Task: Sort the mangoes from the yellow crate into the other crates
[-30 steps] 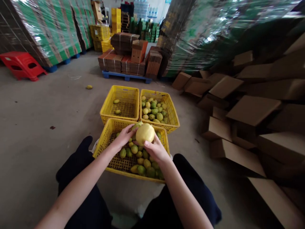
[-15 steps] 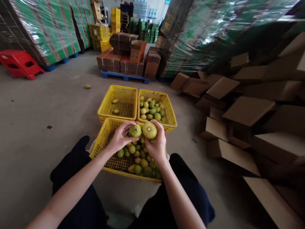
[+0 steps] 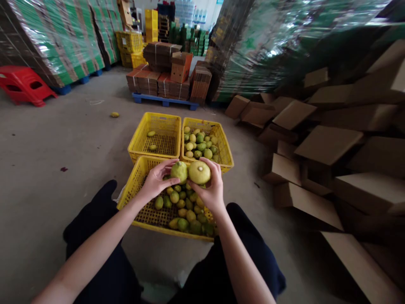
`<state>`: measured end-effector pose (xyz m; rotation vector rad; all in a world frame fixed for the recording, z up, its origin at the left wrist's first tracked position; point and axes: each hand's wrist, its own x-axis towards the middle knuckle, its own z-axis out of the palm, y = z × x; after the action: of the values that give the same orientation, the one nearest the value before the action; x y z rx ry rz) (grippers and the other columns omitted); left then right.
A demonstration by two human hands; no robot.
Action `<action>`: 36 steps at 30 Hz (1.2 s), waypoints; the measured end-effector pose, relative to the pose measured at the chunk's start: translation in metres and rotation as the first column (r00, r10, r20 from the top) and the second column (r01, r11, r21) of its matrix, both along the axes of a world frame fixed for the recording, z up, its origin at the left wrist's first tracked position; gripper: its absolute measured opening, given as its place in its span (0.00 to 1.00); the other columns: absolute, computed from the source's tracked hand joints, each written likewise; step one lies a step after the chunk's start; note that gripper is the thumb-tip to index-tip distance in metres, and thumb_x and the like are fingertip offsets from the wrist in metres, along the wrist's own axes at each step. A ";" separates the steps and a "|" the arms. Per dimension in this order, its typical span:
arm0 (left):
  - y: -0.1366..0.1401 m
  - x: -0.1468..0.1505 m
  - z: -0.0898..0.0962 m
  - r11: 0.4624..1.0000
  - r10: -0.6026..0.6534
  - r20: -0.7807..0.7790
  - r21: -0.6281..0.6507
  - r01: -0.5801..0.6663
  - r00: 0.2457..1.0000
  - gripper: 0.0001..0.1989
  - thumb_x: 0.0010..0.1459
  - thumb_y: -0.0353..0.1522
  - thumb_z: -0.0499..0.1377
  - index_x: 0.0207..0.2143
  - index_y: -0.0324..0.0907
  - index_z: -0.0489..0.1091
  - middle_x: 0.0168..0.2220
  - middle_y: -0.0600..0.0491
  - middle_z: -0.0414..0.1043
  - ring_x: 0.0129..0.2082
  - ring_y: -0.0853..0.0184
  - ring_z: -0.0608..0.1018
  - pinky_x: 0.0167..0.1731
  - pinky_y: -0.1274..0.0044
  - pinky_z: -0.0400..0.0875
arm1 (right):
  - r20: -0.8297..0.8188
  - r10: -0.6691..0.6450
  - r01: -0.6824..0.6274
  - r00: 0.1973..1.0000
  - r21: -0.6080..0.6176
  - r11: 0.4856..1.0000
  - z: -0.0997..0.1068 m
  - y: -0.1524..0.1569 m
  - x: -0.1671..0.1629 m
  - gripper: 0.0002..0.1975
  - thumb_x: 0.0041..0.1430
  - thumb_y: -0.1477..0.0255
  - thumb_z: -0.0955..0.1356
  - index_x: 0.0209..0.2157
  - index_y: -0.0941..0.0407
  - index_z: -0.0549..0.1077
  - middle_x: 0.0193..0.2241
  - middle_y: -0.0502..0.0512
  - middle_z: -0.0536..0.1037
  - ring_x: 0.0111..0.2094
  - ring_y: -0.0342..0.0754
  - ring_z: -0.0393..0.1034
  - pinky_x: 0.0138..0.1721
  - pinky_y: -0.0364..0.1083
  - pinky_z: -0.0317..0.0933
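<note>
My left hand [image 3: 160, 178] is closed around a greenish lemon [image 3: 179, 172]. Beside it, my right hand [image 3: 212, 188] grips a larger, yellower lemon [image 3: 199, 172] whose stem end faces me. Both fruits are held side by side above the near yellow crate [image 3: 126, 198]. Many green and yellow lemons [image 3: 182, 204] lie in that crate, mostly in its middle and right part. Behind it stand two more yellow crates: the left one [image 3: 135, 139] holds two lemons [image 3: 152, 140], and the right one [image 3: 227, 148] has a heap of lemons [image 3: 198, 142].
A lone lemon [image 3: 114, 114] lies on the floor at left, near a red stool [image 3: 27, 86]. Empty cardboard boxes [image 3: 329, 143] are piled on the right. Flattened cartons [image 3: 164, 59] sit on a blue pallet [image 3: 164, 100] ahead. Wrapped stacks rise on both sides.
Both lemons have turned slightly in my fingers, the left one tipping so its stem end points more upward. The right hand has shifted a little to the right.
</note>
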<state>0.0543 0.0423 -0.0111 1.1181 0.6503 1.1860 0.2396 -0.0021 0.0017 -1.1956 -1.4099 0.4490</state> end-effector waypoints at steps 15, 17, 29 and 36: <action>0.008 -0.003 0.008 0.751 0.101 0.531 -0.595 0.286 0.841 0.16 0.64 0.43 0.56 0.36 0.41 0.74 0.27 0.53 0.73 0.21 0.72 0.74 0.17 0.82 0.64 | -0.941 0.027 -0.550 0.336 -0.173 0.817 -0.010 0.017 -0.006 0.28 0.47 0.42 0.72 0.41 0.50 0.77 0.34 0.53 0.81 0.36 0.54 0.76 0.40 0.55 0.73; 0.012 -0.010 0.014 0.799 0.104 0.518 -0.552 0.239 0.849 0.19 0.66 0.45 0.54 0.34 0.40 0.74 0.25 0.54 0.72 0.21 0.72 0.74 0.16 0.82 0.64 | -0.955 0.022 -0.563 0.295 -0.155 0.811 -0.012 0.016 -0.007 0.29 0.51 0.39 0.67 0.36 0.51 0.78 0.29 0.53 0.80 0.30 0.52 0.74 0.36 0.54 0.72; -0.004 -0.001 0.001 0.970 -0.198 0.238 -0.091 0.225 0.951 0.24 0.50 0.51 0.67 0.21 0.39 0.77 0.21 0.50 0.74 0.20 0.66 0.75 0.24 0.74 0.68 | -0.812 0.139 -0.565 0.567 -0.261 0.783 -0.005 0.003 -0.030 0.26 0.51 0.45 0.68 0.22 0.54 0.78 0.21 0.56 0.77 0.33 0.57 0.77 0.35 0.54 0.73; -0.002 -0.001 0.009 0.921 -0.120 0.261 -0.330 0.206 0.958 0.26 0.64 0.43 0.56 0.16 0.39 0.73 0.17 0.50 0.71 0.19 0.66 0.76 0.23 0.75 0.70 | -0.888 0.136 -0.636 0.440 -0.201 0.745 -0.009 0.005 -0.028 0.28 0.54 0.45 0.67 0.22 0.56 0.78 0.23 0.55 0.77 0.26 0.51 0.74 0.31 0.51 0.72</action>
<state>0.0536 0.0405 -0.0025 0.6986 0.5468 0.9895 0.2112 0.0028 -0.0078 -0.7771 -0.6658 1.6307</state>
